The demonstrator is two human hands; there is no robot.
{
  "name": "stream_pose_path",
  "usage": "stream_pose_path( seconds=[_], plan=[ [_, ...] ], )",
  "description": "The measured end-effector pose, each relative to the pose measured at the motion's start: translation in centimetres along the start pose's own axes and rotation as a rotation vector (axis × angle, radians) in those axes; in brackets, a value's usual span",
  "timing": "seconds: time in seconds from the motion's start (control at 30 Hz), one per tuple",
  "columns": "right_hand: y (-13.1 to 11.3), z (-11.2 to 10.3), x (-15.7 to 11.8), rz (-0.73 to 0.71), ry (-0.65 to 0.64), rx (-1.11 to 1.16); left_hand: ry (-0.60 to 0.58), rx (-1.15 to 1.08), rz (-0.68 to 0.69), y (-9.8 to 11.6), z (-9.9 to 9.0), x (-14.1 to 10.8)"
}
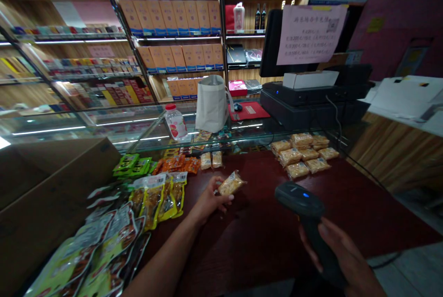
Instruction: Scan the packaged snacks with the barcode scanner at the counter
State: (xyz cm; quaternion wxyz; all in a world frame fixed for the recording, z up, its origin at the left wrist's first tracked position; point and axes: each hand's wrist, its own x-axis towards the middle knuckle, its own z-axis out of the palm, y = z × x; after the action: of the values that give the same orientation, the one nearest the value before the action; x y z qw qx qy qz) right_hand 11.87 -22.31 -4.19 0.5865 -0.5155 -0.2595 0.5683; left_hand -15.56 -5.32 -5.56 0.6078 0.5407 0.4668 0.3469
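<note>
Between the thumb and fingers of my left hand (pixel 212 198) is a small clear-wrapped snack bar (pixel 231 183), held just above the dark red counter. My right hand (pixel 341 246) grips the handle of a black barcode scanner (pixel 301 200), whose head points left toward the bar and shows a blue light. Two similar wrapped bars (pixel 211 160) lie beyond my left hand. Several more wrapped bars (pixel 301 154) form a cluster at the back right. Left of my left hand lie yellow-edged snack pouches (pixel 157 198), orange packets (pixel 176 163) and green packets (pixel 133 165).
A cardboard box (pixel 51 186) stands at the left, beside larger pouches (pixel 100 251). On the glass case behind are a white bag (pixel 212 103), a red-capped jar (pixel 176 122) and a monitor with a pink sign (pixel 311 34). A cable (pixel 367 175) runs along the right.
</note>
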Motion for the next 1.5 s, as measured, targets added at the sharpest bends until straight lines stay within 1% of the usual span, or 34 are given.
stream_pose_path(
  seconds=[0.07, 0.17, 0.27, 0.33, 0.47, 0.6, 0.77, 0.9, 1.07, 1.23, 1.33, 1.4, 1.5],
  plan=[
    [0.2, 0.4, 0.4, 0.005, -0.047, -0.021, 0.014, -0.04, 0.005, 0.2, 0.1, -0.1],
    [0.2, 1.4, 0.3, -0.009, -0.021, -0.036, 0.018, -0.062, 0.026, 0.3, 0.2, 0.0],
    [0.2, 2.5, -0.1, -0.033, 0.004, -0.041, 0.038, -0.054, 0.099, -0.1, 0.2, 0.3],
    [0.3, 3.0, -0.2, -0.054, -0.013, -0.043, 0.07, -0.068, 0.141, -0.3, 0.2, 0.6],
    [0.6, 3.4, 0.0, -0.066, -0.066, -0.055, 0.14, -0.129, 0.137, -0.7, -0.1, 1.1],
    [0.4, 3.8, 0.1, -0.075, -0.151, -0.1, 0.195, -0.126, 0.148, -0.7, -0.5, 1.3],
    [0.3, 4.3, -0.1, -0.092, -0.169, -0.136, 0.218, -0.127, 0.203, -0.7, -0.5, 1.3],
    [0.5, 4.3, -0.3, -0.097, -0.181, -0.145, 0.216, -0.081, 0.219, -0.4, -0.4, 0.9],
    [0.4, 4.3, -0.5, -0.128, -0.172, -0.143, 0.207, -0.001, 0.199, 0.0, -0.3, 0.4],
    [0.4, 4.1, -0.5, -0.109, -0.157, -0.159, 0.215, -0.08, 0.22, -0.6, -0.3, 1.0],
    [0.4, 3.7, -0.5, -0.112, -0.168, -0.151, 0.21, -0.123, 0.205, -0.9, -0.1, 1.3],
    [0.2, 3.3, -0.5, -0.118, -0.146, -0.123, 0.205, -0.155, 0.166, -1.1, 0.2, 1.3],
    [-0.5, 2.3, -0.7, -0.132, -0.047, -0.061, 0.164, -0.212, 0.085, -1.1, 1.4, 1.5]
  ],
)
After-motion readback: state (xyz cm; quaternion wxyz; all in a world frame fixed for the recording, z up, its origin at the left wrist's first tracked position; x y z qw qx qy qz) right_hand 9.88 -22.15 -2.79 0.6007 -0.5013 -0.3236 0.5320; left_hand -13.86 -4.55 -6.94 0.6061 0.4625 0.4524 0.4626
